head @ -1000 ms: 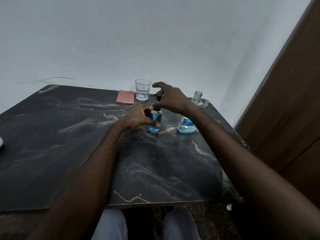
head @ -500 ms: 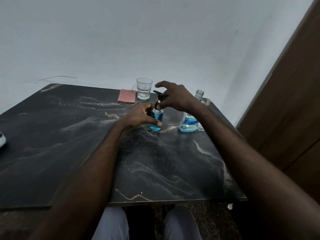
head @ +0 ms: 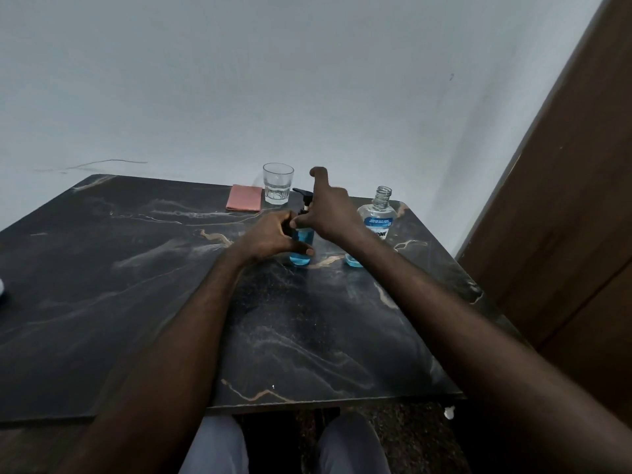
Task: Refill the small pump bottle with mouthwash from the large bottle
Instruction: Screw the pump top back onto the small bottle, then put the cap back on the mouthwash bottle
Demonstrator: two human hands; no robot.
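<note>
The small pump bottle, full of blue liquid, stands upright on the dark marble table near its far middle. My left hand wraps around the bottle's body. My right hand pinches the collar under the black pump head, with its index finger raised. The large mouthwash bottle stands uncapped just right of my right wrist, with a little blue liquid at its bottom; my forearm hides its lower part.
A clear drinking glass stands behind the pump bottle, with a pink folded cloth to its left. A brown wooden door rises at the right. The table's near edge lies above my knees.
My right hand has shifted on the pump top, its fingers now lower at the collar and the index finger lifted. The pump head shows more. My left hand keeps its hold.
</note>
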